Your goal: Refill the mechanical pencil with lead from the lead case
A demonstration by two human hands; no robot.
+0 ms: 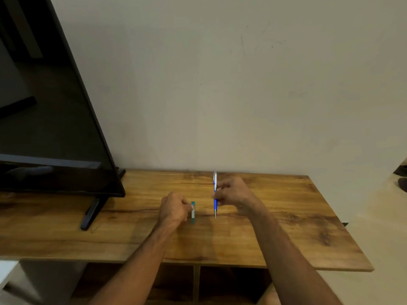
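Only the head cam to go on here. Both hands are working over the middle of the wooden counter [286, 227].

The right hand [233, 192] is gripping the mechanical pencil [215, 199] around its blue barrel. It's holding the pencil upright, with the metal tip pointing down at the counter and the silvery cap end sticking up toward 12 o'clock.

Just beside the pencil, at about 9 o'clock from it, the left hand [174, 208] is pinching the lead case [193, 213]. That's a little teal-and-white thing standing up on its narrow end, with the fingers curling onto its left side. It's too small and blurry for me to tell whether the case lid or the pencil cap is open yet.

My read is that this is the getting-set stage: both things are in hand, and no lead is going anywhere yet. I'd guess the next move is calling for the cap to come off the top end of the pencil. That's awkward with both hands busy, so either the case is going down on the counter first or the left fingers are doing the pulling.

After that it's shaking one lead out of the case and feeding it straight down the tube. That stuff snaps easily, so I'd go slow and keep it lined up.

Off at 10 o'clock a big black TV [55, 106] is sitting on the same counter, well apart from the hands.
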